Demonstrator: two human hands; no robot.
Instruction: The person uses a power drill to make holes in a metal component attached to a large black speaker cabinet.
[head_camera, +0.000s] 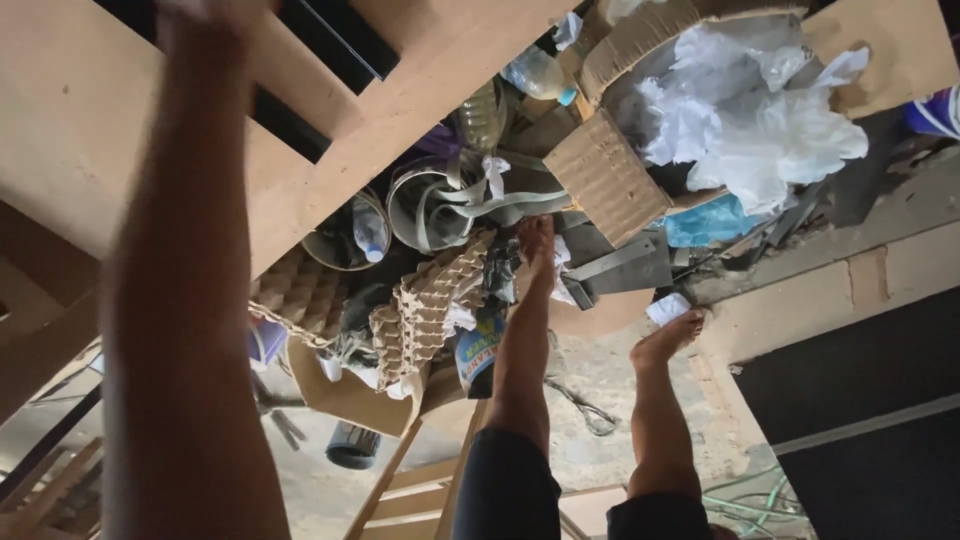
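Note:
My left forearm runs up the left side of the head view. My left hand (205, 12) is at the very top edge, blurred and mostly cut off, against a light wooden panel (80, 120) with black slots. Whether its fingers grip anything cannot be made out. My right hand is out of view. Below me are my two bare feet, one (536, 238) at the edge of a junk pile, the other (668, 338) on the concrete floor. A wooden ladder frame (410, 488) stands beside my legs.
The pile holds cardboard egg trays (425, 305), a corrugated cardboard piece (605, 175), crumpled white plastic bags (760, 120), plastic bottles (540, 75) and round metal pots (420, 205). A pale concrete ledge (800, 300) and a dark panel (860, 400) lie to the right.

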